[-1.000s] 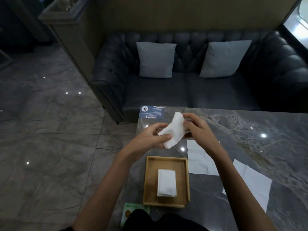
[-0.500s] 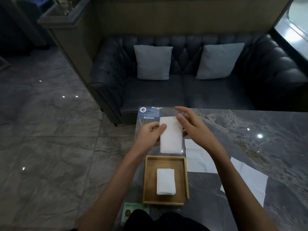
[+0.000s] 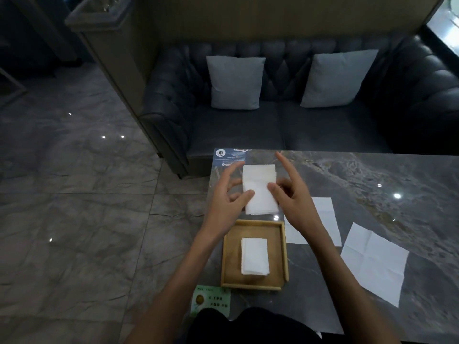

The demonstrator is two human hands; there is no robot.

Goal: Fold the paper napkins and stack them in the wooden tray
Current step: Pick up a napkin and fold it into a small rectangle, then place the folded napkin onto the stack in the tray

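A folded white napkin lies flat on the marble table just beyond the wooden tray. My left hand is at its left edge with fingers spread, thumb touching the paper. My right hand is at its right edge, fingers straight, thumb on the napkin. Inside the tray lies a small stack of folded napkins. Two unfolded napkins lie to the right: one partly under my right forearm, another nearer the front.
A blue printed card sits at the table's far left corner and a green card near the front left edge. The table's left edge runs beside my left hand. A dark sofa with two grey cushions stands behind the table.
The napkin, held up and being folded between both hands a second ago, now lies flat on the table. Both hands have opened and rest at its sides.
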